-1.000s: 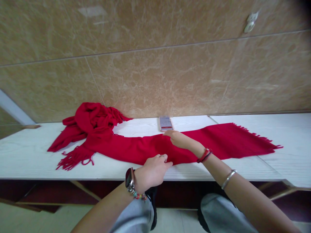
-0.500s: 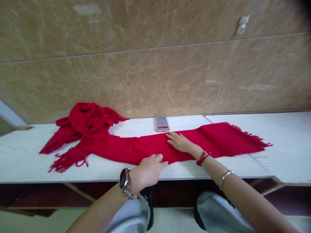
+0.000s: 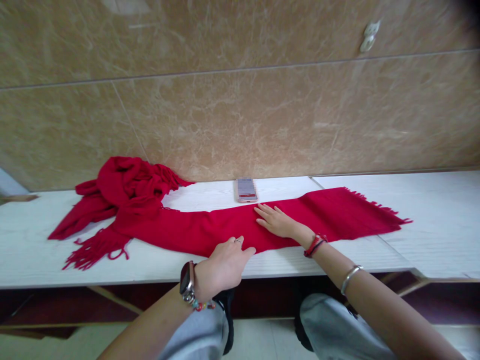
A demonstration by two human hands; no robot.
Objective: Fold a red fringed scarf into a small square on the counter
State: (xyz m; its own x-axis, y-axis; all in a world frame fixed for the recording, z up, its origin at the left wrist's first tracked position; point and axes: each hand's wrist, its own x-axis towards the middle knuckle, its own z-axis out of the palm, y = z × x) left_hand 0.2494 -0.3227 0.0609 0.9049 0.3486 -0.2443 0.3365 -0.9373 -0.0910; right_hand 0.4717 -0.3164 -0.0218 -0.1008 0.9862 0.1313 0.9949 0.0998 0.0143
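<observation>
A long red scarf (image 3: 326, 215) lies stretched across a white counter, its fringed end at the right. Its left part meets a crumpled red heap (image 3: 127, 185), with more fringe hanging toward the front edge. My right hand (image 3: 275, 221) rests palm down on the middle of the scarf, fingers spread. Just left of it, at the scarf's near edge, my left hand (image 3: 227, 262) touches the cloth with the index finger and thumb apart; its other fingers are partly hidden.
A phone (image 3: 246, 190) lies behind the scarf, close to the tan marbled wall (image 3: 225, 125). The white counter (image 3: 442, 220) has open shelving beneath its front edge. A small white fixture (image 3: 369, 36) is on the wall.
The view has shifted slightly, so the scarf and phone appear a little further left. Both hands keep nearly the same places on the scarf.
</observation>
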